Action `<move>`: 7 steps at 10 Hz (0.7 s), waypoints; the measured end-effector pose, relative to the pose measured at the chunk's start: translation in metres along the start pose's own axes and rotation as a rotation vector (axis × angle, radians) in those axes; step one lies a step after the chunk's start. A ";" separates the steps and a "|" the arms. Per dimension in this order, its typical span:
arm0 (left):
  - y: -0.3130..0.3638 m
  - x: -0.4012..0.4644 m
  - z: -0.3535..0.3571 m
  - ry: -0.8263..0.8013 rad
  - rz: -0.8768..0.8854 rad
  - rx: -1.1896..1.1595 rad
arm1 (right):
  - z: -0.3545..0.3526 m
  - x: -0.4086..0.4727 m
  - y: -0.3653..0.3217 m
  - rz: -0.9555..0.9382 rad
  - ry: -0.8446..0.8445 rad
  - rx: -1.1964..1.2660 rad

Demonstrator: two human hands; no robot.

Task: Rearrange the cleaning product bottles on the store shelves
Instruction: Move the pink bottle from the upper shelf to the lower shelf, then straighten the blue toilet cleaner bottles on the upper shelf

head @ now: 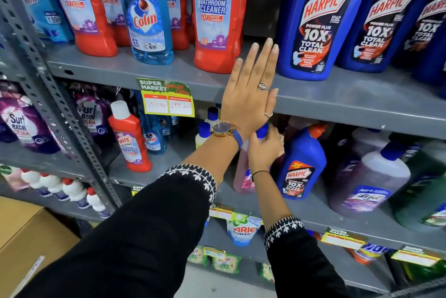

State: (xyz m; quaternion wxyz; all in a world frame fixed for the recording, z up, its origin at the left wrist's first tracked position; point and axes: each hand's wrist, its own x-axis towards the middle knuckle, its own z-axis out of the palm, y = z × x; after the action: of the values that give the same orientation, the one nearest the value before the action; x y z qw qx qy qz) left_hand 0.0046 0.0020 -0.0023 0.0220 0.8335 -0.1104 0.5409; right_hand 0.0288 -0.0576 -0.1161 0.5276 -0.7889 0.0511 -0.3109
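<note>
Pink-liquid bottle (242, 172) with its blue cap (262, 131) stands near the front edge of the middle shelf (313, 215), just beside a small blue Harpic bottle (300, 165). The right hand (264, 150) has its grip clamped around the pink bottle's neck from above. The left hand (251, 95) is up at the upper shelf's front edge (350, 102), grip apart, fingers flat and straight, pressed close against a big blue Harpic Power Plus bottle (318, 20), with a red Harpic Bathroom Cleaner bottle (216, 15) on its other side.
</note>
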 end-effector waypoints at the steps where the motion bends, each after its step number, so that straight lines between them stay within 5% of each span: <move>1: 0.000 0.000 0.001 0.004 0.002 -0.001 | 0.006 0.003 -0.005 0.025 0.002 -0.037; 4: 0.000 0.000 0.002 0.018 0.004 0.002 | -0.004 -0.001 -0.001 -0.011 -0.061 0.039; 5: -0.001 -0.001 0.003 0.016 0.006 0.011 | -0.013 -0.003 0.007 -0.067 0.027 0.023; 7: -0.001 0.000 0.002 0.013 0.010 0.012 | -0.050 0.037 0.026 0.196 0.355 0.033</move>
State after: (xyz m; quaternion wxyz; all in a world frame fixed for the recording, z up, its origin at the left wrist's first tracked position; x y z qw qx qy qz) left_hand 0.0065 0.0027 -0.0030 0.0150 0.8297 -0.1111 0.5468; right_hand 0.0376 -0.1240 -0.1101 0.5510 -0.7041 0.2147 -0.3931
